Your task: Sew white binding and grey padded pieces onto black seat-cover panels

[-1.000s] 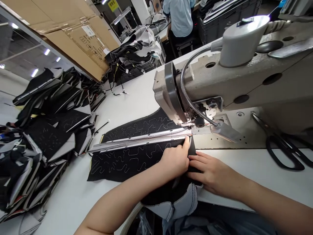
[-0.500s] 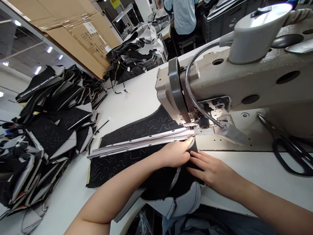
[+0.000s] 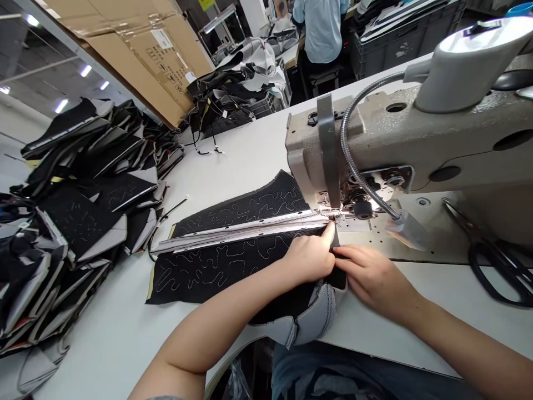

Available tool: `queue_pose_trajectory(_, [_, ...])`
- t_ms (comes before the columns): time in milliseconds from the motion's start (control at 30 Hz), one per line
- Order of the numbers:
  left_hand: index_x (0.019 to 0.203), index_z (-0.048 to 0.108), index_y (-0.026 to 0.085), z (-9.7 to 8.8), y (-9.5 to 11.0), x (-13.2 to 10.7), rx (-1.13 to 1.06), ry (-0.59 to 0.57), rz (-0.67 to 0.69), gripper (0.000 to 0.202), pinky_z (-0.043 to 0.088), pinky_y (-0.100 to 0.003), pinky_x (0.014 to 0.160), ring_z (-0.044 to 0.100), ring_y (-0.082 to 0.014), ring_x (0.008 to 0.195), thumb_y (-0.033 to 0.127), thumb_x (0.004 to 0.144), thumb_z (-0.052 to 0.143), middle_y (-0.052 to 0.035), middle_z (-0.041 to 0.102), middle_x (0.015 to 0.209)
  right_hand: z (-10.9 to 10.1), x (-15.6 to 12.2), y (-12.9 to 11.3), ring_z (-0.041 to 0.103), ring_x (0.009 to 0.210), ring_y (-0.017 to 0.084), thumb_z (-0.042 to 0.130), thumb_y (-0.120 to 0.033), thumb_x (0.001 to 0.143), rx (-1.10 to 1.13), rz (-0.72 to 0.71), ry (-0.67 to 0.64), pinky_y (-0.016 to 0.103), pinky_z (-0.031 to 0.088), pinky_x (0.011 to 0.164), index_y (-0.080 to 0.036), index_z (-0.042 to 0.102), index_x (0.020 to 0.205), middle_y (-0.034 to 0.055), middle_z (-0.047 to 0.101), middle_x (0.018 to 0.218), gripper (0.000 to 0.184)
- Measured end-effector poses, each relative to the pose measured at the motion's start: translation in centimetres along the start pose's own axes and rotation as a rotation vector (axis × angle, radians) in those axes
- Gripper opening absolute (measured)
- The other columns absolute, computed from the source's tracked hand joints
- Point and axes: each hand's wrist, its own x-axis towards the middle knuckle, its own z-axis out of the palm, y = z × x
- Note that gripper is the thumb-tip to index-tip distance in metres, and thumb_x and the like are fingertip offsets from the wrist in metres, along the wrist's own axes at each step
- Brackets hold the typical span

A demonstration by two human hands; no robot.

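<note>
A black fabric panel (image 3: 208,272) with wavy pale stitching lies under the needle area of the sewing machine (image 3: 333,208). Pale seam strips (image 3: 250,228) run along it up to the presser foot. My left hand (image 3: 312,256) is closed on the panel, its index finger stretched to the strip ends just in front of the foot. At the panel's right edge, my right hand (image 3: 375,278) has its fingers together, gripping the fabric; its thumb is hidden. A grey padded edge (image 3: 312,319) of the piece folds over the table's front, below both hands.
Black-handled scissors (image 3: 495,261) lie right of the machine. Stacked black and grey panels (image 3: 83,205) fill the left side. A cardboard box (image 3: 145,55) and a fabric heap (image 3: 237,89) stand behind. A person in a light blue shirt (image 3: 322,33) is at the back.
The view has shifted, so the machine appears further right. My left index finger has straightened toward the presser foot. My right fingers, spread before, have drawn together at the fabric edge.
</note>
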Motion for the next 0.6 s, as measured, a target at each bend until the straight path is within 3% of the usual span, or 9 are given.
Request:
queue_pose_trajectory(100, [0.149,0.019,0.014,-0.1,-0.1,0.1,0.010,-0.007,0.009,0.072,0.051,-0.036,0.071,0.068,-0.0293,0.087,0.024,0.080,0.037,-0.0108,0.071,0.096,-0.2,0.5,1.0,0.059,0.093,0.021,0.040,-0.010,0.089,-0.013,0.118,0.033,0.034,0.050,0.080,-0.015,0.062,0.114,0.0102,0.066,0.105,0.034])
queue_pose_trajectory(300, [0.146,0.029,0.018,-0.6,-1.1,0.2,-0.084,-0.015,0.042,0.066,0.050,-0.032,0.070,0.067,-0.0265,0.092,0.022,0.080,0.033,-0.0101,0.069,0.108,0.7,2.0,2.6,0.056,0.074,0.019,0.038,-0.019,0.091,-0.299,0.253,-0.099,0.026,0.035,0.054,-0.018,0.059,0.124,0.0082,0.063,0.089,0.039])
queue_pose_trajectory(433, [0.145,0.030,0.016,-0.5,-1.3,-0.2,-0.065,-0.020,0.075,0.066,0.049,-0.033,0.065,0.068,-0.0275,0.083,0.020,0.079,0.033,-0.0099,0.071,0.098,1.1,2.6,2.7,0.056,0.074,0.019,0.039,-0.022,0.092,-0.405,0.295,-0.162,0.026,0.028,0.048,-0.022,0.059,0.125,0.0097,0.061,0.097,0.039])
queue_pose_trajectory(600, [0.147,0.022,0.013,0.0,-0.5,-0.6,-0.045,-0.019,0.055,0.069,0.051,-0.036,0.068,0.068,-0.0284,0.082,0.019,0.079,0.034,-0.0103,0.070,0.097,1.1,3.6,2.3,0.056,0.071,0.021,0.040,-0.024,0.089,-0.500,0.306,-0.249,0.026,0.030,0.049,-0.021,0.059,0.127,0.0114,0.062,0.086,0.043])
